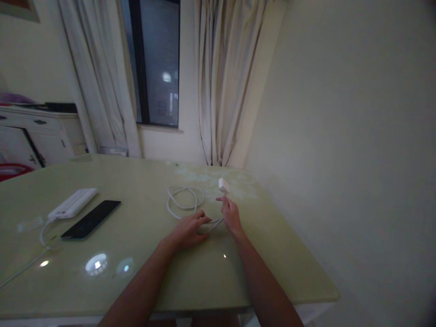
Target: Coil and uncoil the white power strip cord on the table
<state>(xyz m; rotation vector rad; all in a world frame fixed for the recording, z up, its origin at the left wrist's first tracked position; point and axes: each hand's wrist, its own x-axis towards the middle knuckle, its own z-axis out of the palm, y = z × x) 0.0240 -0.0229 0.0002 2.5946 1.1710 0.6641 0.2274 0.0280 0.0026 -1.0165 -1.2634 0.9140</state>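
Observation:
A white charging cable (185, 207) lies in loose loops on the table. My right hand (231, 215) is closed around the cable close to the white charger plug (223, 185), which stands up just beyond my fingers. My left hand (190, 230) rests low over the table at the near side of the loops. Its thumb and fingers are apart, with strands of the cable running between them toward my right hand. Part of the cable is hidden under my left fingers.
To the left lie a white power bank (76, 203) with a short cable in its end and a black smartphone (91, 220). The pale green table (143, 268) meets a wall on the right. Behind it hang curtains (223, 81); a white cabinet (44, 136) stands at back left.

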